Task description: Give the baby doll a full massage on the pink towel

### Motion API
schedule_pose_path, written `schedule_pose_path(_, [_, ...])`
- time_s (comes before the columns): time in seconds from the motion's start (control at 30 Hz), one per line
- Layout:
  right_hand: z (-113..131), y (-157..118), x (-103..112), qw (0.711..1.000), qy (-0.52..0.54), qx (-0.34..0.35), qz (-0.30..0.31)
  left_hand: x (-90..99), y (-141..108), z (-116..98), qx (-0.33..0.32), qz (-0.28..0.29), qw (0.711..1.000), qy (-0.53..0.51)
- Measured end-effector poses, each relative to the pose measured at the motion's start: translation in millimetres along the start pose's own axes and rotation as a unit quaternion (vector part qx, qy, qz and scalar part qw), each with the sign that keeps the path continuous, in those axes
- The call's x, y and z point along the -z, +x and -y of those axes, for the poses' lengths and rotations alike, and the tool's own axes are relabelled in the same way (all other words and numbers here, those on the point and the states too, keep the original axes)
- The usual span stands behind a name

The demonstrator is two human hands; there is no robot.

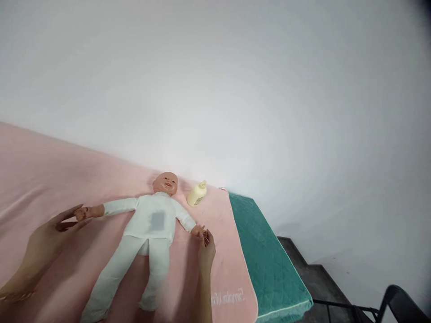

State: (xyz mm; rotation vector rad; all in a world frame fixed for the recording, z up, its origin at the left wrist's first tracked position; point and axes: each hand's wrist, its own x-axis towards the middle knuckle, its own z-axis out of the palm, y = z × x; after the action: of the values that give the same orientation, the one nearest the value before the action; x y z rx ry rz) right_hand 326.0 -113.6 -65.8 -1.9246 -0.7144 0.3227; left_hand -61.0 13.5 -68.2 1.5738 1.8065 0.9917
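A baby doll (148, 220) in a white top and white trousers lies on its back on a pink blanket (215, 255), its arms stretched out to the sides. My left hand (50, 240) pinches the doll's hand at the left between thumb and fingers. At the right, my right hand (207, 251) has its fingers closed on the doll's other hand. Beside the doll's head lies a pale yellow pump bottle (197, 194), tilted, apart from both hands. A grey square patch shows on the chest of the top.
The pink blanket covers most of a surface with a green quilted cover (266, 255) at its right end. Behind it rises a white wall (215, 89). A black chair (397, 300) stands at the lower right, near dark flooring.
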Motion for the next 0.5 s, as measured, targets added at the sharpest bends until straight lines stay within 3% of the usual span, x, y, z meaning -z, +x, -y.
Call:
schedule_pose_path(0.2, [32.7, 0.3, -2.7, 0.993, 0.111, -0.019, -0.028, 6.1, -8.6, -50.9, 0.038, -0.022, 0.997, -0.059])
schedule_pose_path(0.33, [51.7, -3.2, -10.6, 0.989, 0.138, 0.003, -0.050, -4.3, -11.4, -67.2, 0.013, 0.022, 0.994, -0.110])
schedule_pose_path(0.5, [65.6, -17.3, -32.4, 0.975, 0.112, 0.190, -0.018, -35.2, -16.9, -77.7, -0.132, 0.141, 0.970, -0.149])
